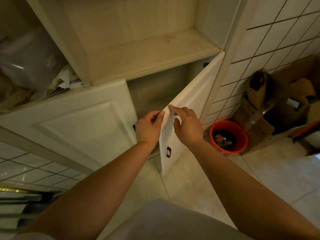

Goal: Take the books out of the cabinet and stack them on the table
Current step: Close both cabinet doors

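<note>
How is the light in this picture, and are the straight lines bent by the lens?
Head view: dim, yellowish light; the inside of the open cabinet lies in shadow, so no books can be made out. The wide lens bows the shelf and the wall tiles. The plastic bag at upper left looks blurred.

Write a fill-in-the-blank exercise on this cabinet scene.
1. Both hands, left and right, hold the top edge of the right ____.
2. The left door is ____.
3. The bucket on the floor is ____ in colour.

Missing words: door; closed; red
</note>
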